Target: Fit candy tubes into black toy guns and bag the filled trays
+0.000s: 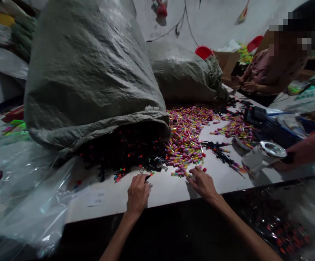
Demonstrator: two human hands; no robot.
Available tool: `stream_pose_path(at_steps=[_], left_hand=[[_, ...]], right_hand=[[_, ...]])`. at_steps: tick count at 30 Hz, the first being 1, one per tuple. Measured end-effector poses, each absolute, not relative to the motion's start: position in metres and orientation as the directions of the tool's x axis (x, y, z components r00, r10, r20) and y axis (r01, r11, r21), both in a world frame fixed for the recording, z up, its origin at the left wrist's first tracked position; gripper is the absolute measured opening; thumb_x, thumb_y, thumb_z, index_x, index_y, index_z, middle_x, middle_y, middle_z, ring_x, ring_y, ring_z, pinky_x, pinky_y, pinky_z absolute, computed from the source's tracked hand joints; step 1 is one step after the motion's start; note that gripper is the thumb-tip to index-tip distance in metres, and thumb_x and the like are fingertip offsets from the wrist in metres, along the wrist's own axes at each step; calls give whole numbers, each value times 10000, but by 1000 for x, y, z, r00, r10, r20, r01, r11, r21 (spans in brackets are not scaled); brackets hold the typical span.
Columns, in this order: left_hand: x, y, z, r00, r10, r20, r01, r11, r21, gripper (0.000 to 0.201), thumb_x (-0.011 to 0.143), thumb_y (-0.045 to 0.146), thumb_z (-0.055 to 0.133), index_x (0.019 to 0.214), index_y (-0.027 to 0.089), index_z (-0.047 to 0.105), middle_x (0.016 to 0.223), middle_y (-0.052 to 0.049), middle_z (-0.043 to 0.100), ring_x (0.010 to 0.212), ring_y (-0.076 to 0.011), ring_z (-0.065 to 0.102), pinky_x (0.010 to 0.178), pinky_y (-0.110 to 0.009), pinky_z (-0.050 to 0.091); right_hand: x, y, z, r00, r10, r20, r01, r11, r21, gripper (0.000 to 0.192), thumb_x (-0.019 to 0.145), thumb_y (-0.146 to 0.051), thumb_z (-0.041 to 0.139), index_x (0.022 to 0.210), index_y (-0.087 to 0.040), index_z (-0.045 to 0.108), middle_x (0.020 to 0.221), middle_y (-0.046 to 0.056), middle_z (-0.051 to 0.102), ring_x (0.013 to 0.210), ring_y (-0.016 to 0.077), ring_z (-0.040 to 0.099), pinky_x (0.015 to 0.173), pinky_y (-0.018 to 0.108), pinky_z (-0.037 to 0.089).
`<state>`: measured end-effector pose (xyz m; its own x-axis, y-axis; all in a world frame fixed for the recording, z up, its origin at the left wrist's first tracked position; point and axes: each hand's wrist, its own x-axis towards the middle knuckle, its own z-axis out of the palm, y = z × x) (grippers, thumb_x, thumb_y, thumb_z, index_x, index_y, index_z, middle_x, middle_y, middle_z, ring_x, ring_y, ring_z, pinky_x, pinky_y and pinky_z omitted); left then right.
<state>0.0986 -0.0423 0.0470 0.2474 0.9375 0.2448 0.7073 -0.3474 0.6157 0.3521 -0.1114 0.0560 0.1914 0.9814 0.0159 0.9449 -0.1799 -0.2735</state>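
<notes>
My left hand (139, 192) is closed at the table's front edge around a small black toy gun (149, 176), whose orange and green tip sticks out past the fingers. To the right, my right hand (203, 184) reaches to the near edge of a heap of small pink and yellow tubes (186, 141), thumb and fingers apart. One tube (177, 174) lies just left of its fingertips. Beyond my left hand, black toy guns (154, 164) with orange bits spill from the mouth of a big grey-green sack (92, 72).
A second sack (184, 76) lies behind the tubes. On the right are long black toy guns (221, 154), a silver can (264, 156) and a blue basket (279, 128). Clear plastic bags (32, 188) cover the left side. A person (271, 72) sits across at the right.
</notes>
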Motion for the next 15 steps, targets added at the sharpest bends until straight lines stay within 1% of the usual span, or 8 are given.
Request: stream_pose_path(at_steps=[2,4,6,8,10,11,13,15], left_hand=[[109,-44,53,82,992,92,440,-119,890,245,740,186,511,969,193,595,941,-61,628,899,-215,577,836,-371,452],[124,-47,62,-3,991,-137,47,137,990,266,677,233,588,939,184,581,859,-31,625,788,-170,592,743,-311,475],[138,-50,72,12,947,-321,-277,312,909,288,602,210,614,884,173,567,741,5,604,671,-128,574,655,-261,470],[148,-53,82,48,899,-435,-451,408,794,277,543,173,596,815,166,546,643,27,569,574,-106,539,547,-221,433],[154,-54,90,71,861,-504,-531,460,711,250,513,162,593,752,160,521,600,29,547,518,-97,513,460,-197,374],[156,-54,93,72,849,-524,-555,470,686,243,507,160,603,732,159,509,593,28,540,505,-94,508,430,-187,344],[158,-55,98,75,839,-539,-594,472,652,256,507,150,630,727,157,500,588,31,526,487,-84,495,388,-173,288],[159,-56,101,77,847,-527,-628,451,634,285,513,137,654,752,158,501,592,38,511,477,-74,481,365,-165,248]], right_hand=[[351,-109,53,185,983,16,949,-174,-265,181,882,-287,466,1017,-210,560,1048,50,560,851,174,591,606,244,340],[346,-100,52,197,980,-2,949,-191,-252,175,876,-239,454,1011,-205,560,1062,59,568,814,169,589,599,250,322],[343,-89,54,218,975,-41,939,-221,-264,155,845,-176,459,955,-189,567,1023,66,591,806,170,582,614,254,315],[344,-83,59,240,970,-46,920,-243,-306,126,817,-154,468,893,-183,565,962,60,606,840,181,569,644,258,317],[344,-84,66,256,967,-13,869,-236,-436,78,817,-197,479,846,-184,550,872,40,600,831,184,551,654,259,322],[342,-88,70,240,971,-18,808,-210,-551,74,821,-230,482,827,-185,541,820,25,587,795,176,543,645,256,328],[331,-101,78,123,988,-92,558,-145,-817,101,820,-282,497,803,-187,528,727,-8,543,697,149,516,604,238,339],[312,-118,85,-52,983,-174,250,-156,-955,115,825,-296,495,830,-191,542,676,-35,501,605,116,467,543,215,332]])
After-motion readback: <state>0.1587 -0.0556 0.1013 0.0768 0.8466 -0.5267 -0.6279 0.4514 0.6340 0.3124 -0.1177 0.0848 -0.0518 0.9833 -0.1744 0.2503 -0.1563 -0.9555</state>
